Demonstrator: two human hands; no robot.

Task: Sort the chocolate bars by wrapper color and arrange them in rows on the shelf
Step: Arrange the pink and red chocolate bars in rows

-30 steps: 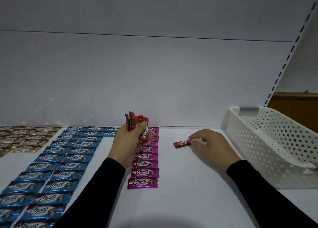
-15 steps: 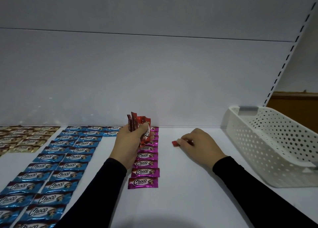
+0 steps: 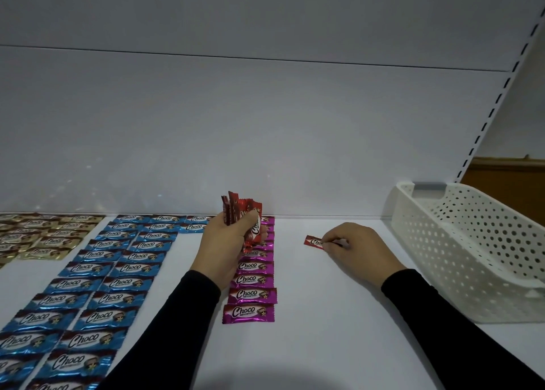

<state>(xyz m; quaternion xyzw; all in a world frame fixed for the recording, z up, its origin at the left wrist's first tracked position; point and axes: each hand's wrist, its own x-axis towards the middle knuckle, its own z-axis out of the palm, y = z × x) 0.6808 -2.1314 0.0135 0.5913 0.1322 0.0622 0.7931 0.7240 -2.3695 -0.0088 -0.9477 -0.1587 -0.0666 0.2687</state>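
My left hand (image 3: 225, 243) grips a bunch of red-wrapped chocolate bars (image 3: 243, 212) upright above the far end of the magenta row (image 3: 253, 283). Fingertips of my right hand (image 3: 356, 249) pinch a single red bar (image 3: 313, 241) that lies flat on the white shelf (image 3: 324, 330), right of the magenta row. Two long columns of blue bars (image 3: 97, 283) run along the left. Gold bars (image 3: 38, 236) lie in rows at the far left.
A white perforated plastic basket (image 3: 472, 251) stands on the shelf at the right, close to my right forearm. The shelf's back panel rises just behind the rows. A slotted upright runs up the right side.
My right hand drew the single red bar a little left and back, then right again, and it now lies flatter on the shelf. My left hand barely moved.
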